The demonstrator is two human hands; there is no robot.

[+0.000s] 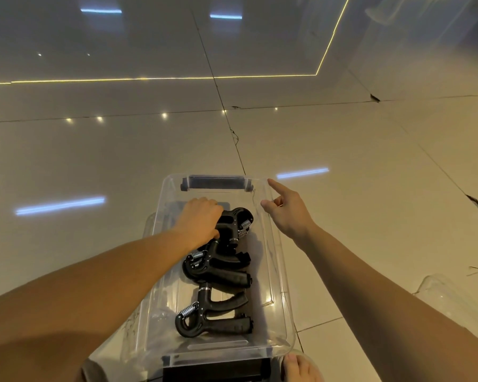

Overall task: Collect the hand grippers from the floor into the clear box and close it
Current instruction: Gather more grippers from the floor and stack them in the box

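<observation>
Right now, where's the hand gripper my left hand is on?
In the head view it lies inside the clear box at its far end, under the left hand, beyond the two other grippers.

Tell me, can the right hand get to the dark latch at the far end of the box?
Probably yes. The right hand hovers open beside the clear box near its far corner, and nothing lies between it and the dark latch.

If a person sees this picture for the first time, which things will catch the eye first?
The black hand grippers with metal springs lie in a row inside the clear plastic box at bottom centre. The left hand holds the farthest one, and the right hand hovers open at the box's right rim.
</observation>
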